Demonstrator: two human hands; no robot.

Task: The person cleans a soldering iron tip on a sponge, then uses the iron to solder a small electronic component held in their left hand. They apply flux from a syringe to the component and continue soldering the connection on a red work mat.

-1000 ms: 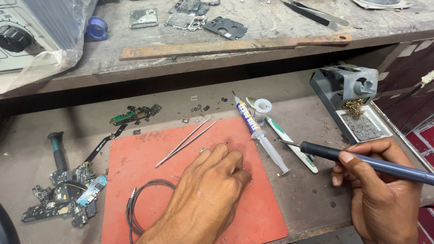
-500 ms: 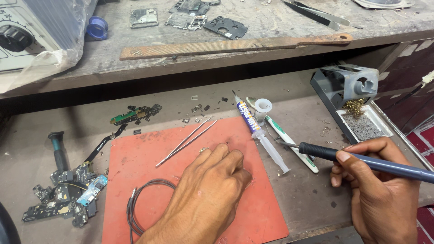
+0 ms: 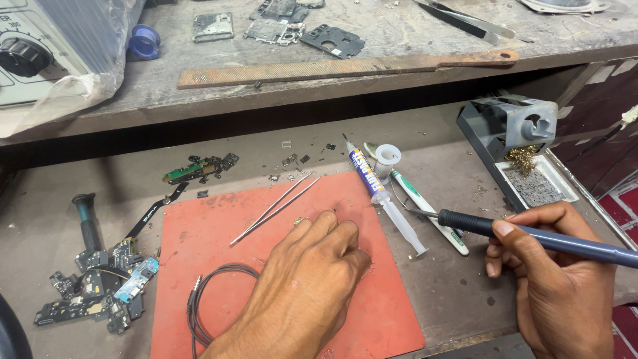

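Note:
My left hand (image 3: 306,279) rests palm down on a red work mat (image 3: 219,233). Its fingers are curled together with the tips pressed on the mat, and whatever lies under them is hidden. Metal tweezers (image 3: 276,207) lie just left of those fingertips. My right hand (image 3: 551,286) grips a dark soldering iron (image 3: 531,238) like a pen. The iron's thin tip points left, just above a clear syringe (image 3: 382,193) that lies at the mat's right edge. A coiled black cable (image 3: 212,299) lies beside my left wrist.
A grey iron stand (image 3: 512,123) with brass wool and a sponge tray sits at the right. A green-white tool (image 3: 425,206) and a small white pot (image 3: 387,156) lie near the syringe. Circuit board scraps (image 3: 100,292) pile at the left. The upper shelf (image 3: 399,40) holds a rusty file, phone parts and a knobbed device.
My right hand has eased the soldering iron slightly to the left. My left hand has stayed in place on the mat.

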